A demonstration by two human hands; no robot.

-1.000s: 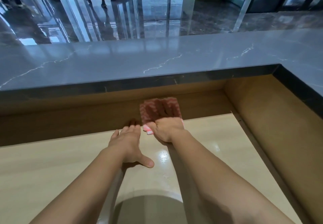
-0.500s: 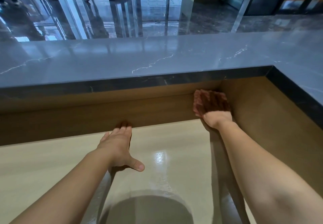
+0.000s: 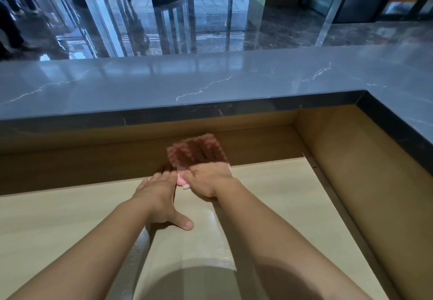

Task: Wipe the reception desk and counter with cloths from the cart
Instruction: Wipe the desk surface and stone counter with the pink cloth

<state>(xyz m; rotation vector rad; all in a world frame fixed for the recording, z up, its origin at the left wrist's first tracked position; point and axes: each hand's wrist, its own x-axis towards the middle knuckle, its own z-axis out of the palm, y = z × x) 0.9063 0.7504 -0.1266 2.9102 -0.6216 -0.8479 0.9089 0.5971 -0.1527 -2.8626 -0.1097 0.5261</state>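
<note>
While left hand (image 3: 161, 196) rests flat on desk (image 3: 58, 217), right hand (image 3: 208, 179) presses cloth (image 3: 196, 152) flat against back panel (image 3: 93, 159).

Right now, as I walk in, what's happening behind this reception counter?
A person is cleaning the reception desk bare-handed. Their right hand presses a blurred reddish-pink cloth against the brown wooden back panel, just below the grey veined marble counter. Their left hand rests flat beside it on the glossy beige desk surface, fingers reaching the panel's foot. The cloth sits mid-panel, left of the inner corner.
</note>
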